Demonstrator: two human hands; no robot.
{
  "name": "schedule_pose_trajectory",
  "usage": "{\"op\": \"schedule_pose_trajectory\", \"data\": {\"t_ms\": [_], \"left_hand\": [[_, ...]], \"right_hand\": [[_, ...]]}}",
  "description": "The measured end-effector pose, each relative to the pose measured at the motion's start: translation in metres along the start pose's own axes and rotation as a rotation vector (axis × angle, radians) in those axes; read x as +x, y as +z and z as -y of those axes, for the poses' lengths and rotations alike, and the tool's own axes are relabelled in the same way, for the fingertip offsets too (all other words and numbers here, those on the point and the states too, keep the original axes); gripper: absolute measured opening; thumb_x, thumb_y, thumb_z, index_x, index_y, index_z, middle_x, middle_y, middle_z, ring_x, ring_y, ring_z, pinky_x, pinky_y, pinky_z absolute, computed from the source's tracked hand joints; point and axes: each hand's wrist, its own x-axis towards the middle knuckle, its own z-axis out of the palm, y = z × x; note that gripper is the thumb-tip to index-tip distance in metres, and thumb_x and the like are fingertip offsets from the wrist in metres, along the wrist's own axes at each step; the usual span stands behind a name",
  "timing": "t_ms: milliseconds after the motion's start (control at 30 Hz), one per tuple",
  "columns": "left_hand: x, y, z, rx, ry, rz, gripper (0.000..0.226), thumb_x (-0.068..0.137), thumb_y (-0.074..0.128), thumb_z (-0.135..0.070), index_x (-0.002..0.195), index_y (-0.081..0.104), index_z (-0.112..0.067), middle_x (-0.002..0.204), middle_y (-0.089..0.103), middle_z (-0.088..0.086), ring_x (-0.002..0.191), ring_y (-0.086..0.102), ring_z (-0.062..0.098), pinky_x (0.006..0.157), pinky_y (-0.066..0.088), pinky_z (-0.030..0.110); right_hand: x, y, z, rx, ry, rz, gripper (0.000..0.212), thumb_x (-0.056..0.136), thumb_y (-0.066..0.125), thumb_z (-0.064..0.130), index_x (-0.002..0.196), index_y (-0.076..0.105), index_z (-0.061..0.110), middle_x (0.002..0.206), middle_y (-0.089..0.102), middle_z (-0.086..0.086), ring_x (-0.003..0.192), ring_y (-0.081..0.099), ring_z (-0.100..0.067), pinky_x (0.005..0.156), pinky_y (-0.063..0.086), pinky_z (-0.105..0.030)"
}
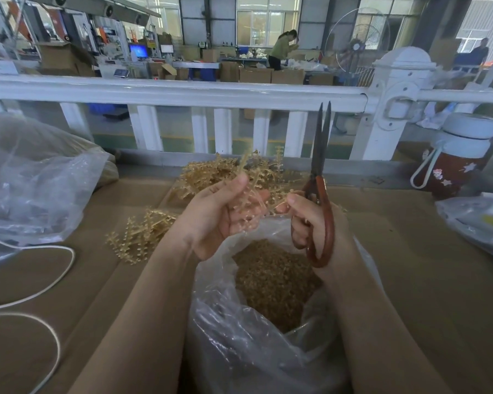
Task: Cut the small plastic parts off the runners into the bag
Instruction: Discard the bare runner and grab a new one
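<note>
A person's two bare forearms reach forward over a brown cardboard-covered worktable (410, 251). The left hand (219, 214) is palm-up, fingers curled round a translucent amber plastic runner (251, 191) with small parts branching off it like a fern; the runner is blurred and partly hidden by the fingers. The right hand (310, 223) grips a pair of scissors with red-brown loop handles and dark metal blades (320, 155), fingers through the loop, blades pointing straight up and slightly apart at the tips. The thumb and a fingertip of this hand also touch the end of the runner.

Directly below both hands sits an open clear plastic bag (239, 336), holding a heap of small amber cut parts (271, 282); its lower edge is cut off by the frame. A loose pile of uncut amber runners (222, 174) lies on the table behind the hands, and a smaller cluster (137, 237) lies to the left.

At far left is a crumpled clear bag (34, 189), its contents hard to make out, and a white cord (40, 280) loops nearby. At right stands a red flask with a white lid and star pattern (456, 160). A white railing (182, 95) crosses behind. No writing is readable anywhere.
</note>
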Motion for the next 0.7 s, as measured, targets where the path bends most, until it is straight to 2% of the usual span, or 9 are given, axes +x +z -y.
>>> {"op": "schedule_pose_trajectory", "data": {"t_ms": [67,200,300,433,500,600,700], "left_hand": [[-0.003,-0.004,-0.002,0.122,-0.064,0.068,0.037,0.068,0.087,-0.036,0.094,0.069,-0.016,0.099,0.076,0.01,0.075,0.073,0.016,0.06,0.059,0.024],[-0.006,-0.005,-0.001,0.299,-0.152,0.147,0.021,0.066,0.087,-0.022,0.085,0.078,-0.019,0.095,0.077,0.008,0.074,0.072,0.012,0.059,0.054,0.018],[-0.006,-0.002,0.0,0.377,-0.182,0.19,0.03,0.057,0.088,-0.033,0.08,0.079,-0.017,0.085,0.077,0.004,0.073,0.071,0.01,0.062,0.053,0.017],[-0.008,0.002,0.0,0.39,-0.202,0.229,0.048,0.041,0.095,-0.053,0.073,0.079,-0.021,0.082,0.076,0.003,0.069,0.069,0.008,0.062,0.053,0.017],[-0.008,0.004,0.002,0.414,-0.22,0.215,0.041,0.046,0.094,-0.05,0.071,0.078,-0.021,0.081,0.075,0.003,0.068,0.067,0.008,0.063,0.051,0.018],[-0.006,0.007,0.004,0.462,-0.243,0.183,0.017,0.064,0.085,-0.033,0.073,0.078,-0.02,0.083,0.075,0.002,0.072,0.067,0.008,0.069,0.051,0.022],[-0.005,0.008,0.006,0.426,-0.25,0.143,0.014,0.066,0.084,-0.019,0.08,0.081,-0.019,0.087,0.076,0.004,0.074,0.069,0.011,0.071,0.055,0.023]], "right_hand": [[0.001,-0.001,0.0,0.034,-0.031,-0.01,0.013,0.091,0.073,0.023,0.079,0.074,0.017,0.068,0.051,-0.01,0.039,0.038,-0.008,0.037,0.032,-0.019],[0.002,-0.001,0.001,0.043,-0.065,-0.025,0.016,0.089,0.071,0.025,0.085,0.069,0.009,0.06,0.056,0.002,0.04,0.038,-0.008,0.038,0.033,-0.019],[0.0,0.002,0.003,0.041,-0.057,-0.046,0.027,0.088,0.073,0.026,0.095,0.062,0.002,0.06,0.054,0.0,0.04,0.036,-0.008,0.038,0.032,-0.02],[-0.002,0.005,0.006,0.016,-0.053,-0.04,0.035,0.087,0.069,0.027,0.104,0.061,-0.003,0.052,0.051,0.005,0.038,0.036,-0.008,0.038,0.031,-0.019],[-0.003,0.005,0.008,0.007,-0.045,-0.044,0.035,0.09,0.066,0.024,0.106,0.06,-0.006,0.051,0.052,0.006,0.038,0.035,-0.008,0.038,0.03,-0.02],[-0.004,0.005,0.009,-0.009,-0.045,-0.039,0.029,0.097,0.061,0.017,0.108,0.06,-0.01,0.052,0.058,0.009,0.039,0.034,-0.01,0.039,0.03,-0.019],[-0.004,0.004,0.008,0.0,-0.046,-0.041,0.027,0.097,0.061,0.017,0.106,0.062,-0.008,0.063,0.065,0.005,0.04,0.035,-0.009,0.04,0.03,-0.02]]}}
